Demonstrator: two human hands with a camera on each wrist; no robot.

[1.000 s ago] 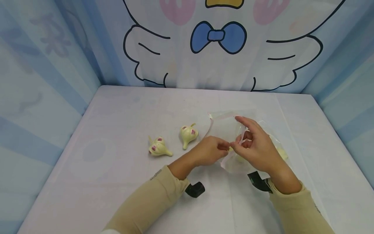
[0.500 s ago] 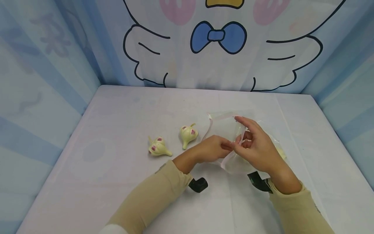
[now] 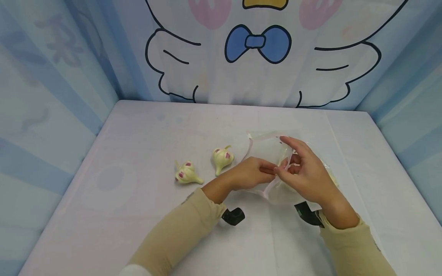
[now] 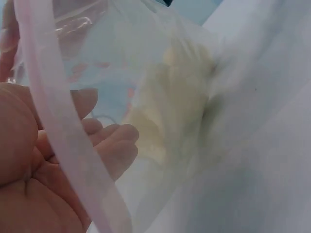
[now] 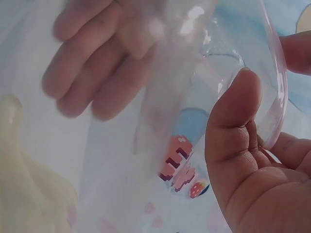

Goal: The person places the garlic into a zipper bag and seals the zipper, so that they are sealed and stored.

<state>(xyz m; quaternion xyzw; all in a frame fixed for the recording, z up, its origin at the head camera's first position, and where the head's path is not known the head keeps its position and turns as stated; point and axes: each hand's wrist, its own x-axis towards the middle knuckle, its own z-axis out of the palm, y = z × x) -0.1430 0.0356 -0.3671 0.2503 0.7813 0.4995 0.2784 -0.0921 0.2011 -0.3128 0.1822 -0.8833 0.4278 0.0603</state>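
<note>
A clear zip bag (image 3: 262, 147) with a pink strip along its mouth lies on its side, its mouth held apart. My right hand (image 3: 307, 172) grips the rim of that mouth between thumb and fingers. My left hand (image 3: 250, 174) reaches into the mouth. Its fingers (image 4: 116, 145) are extended past the pink strip, with nothing between them in the left wrist view. Pale garlic bulbs (image 4: 170, 102) show blurred through the plastic beyond these fingertips; how many, I cannot tell. Two more garlic bulbs with purple marks, one nearer (image 3: 223, 158) and one farther left (image 3: 188, 173), lie outside the bag.
A white cloth covers the table (image 3: 138, 230). Behind it hangs a curtain (image 3: 257, 76) with a cartoon print, and blue patterned curtains stand at both sides. Black wrist mounts (image 3: 233, 216) stick out from the tan sleeves (image 3: 176, 234).
My left hand has moved slightly right, deeper into the bag's mouth. A pale thing at its fingertips earlier no longer shows there. The right hand has shifted only slightly, still gripping the bag's rim.
</note>
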